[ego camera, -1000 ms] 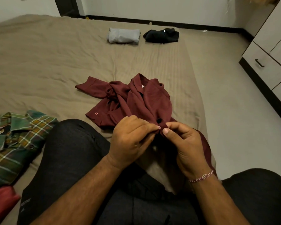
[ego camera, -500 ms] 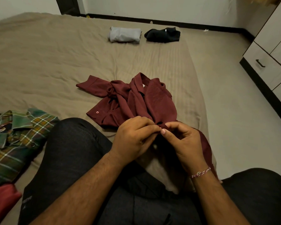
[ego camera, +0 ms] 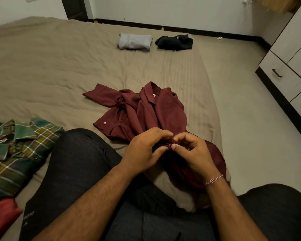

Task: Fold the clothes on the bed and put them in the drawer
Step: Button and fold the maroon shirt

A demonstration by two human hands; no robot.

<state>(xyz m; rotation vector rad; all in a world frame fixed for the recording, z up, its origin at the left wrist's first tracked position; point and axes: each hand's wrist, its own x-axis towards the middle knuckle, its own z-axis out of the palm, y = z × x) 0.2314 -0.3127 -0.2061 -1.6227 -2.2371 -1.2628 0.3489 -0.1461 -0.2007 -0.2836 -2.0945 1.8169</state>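
Observation:
A crumpled maroon shirt (ego camera: pixel 142 110) lies on the tan bed (ego camera: pixel 59 66) in front of my knees. My left hand (ego camera: pixel 144 150) and my right hand (ego camera: pixel 193 153) meet at its near front edge, each pinching the maroon cloth around a small button. A folded grey garment (ego camera: pixel 134 41) and a folded black garment (ego camera: pixel 175 42) sit side by side at the far end of the bed. A green plaid shirt (ego camera: pixel 16 150) lies unfolded at my left, with a red cloth (ego camera: pixel 0 218) below it. The white drawer unit (ego camera: pixel 285 73) stands at the right, its drawer closed.
My legs in dark trousers (ego camera: pixel 80 171) fill the lower view. Bare floor (ego camera: pixel 250 127) runs between the bed's right edge and the drawer unit. A dark doorway (ego camera: pixel 75 7) is at the far wall.
Both hands have shifted slightly along the shirt's front edge, still pinching it. The shirt's body has bunched a little more toward my hands.

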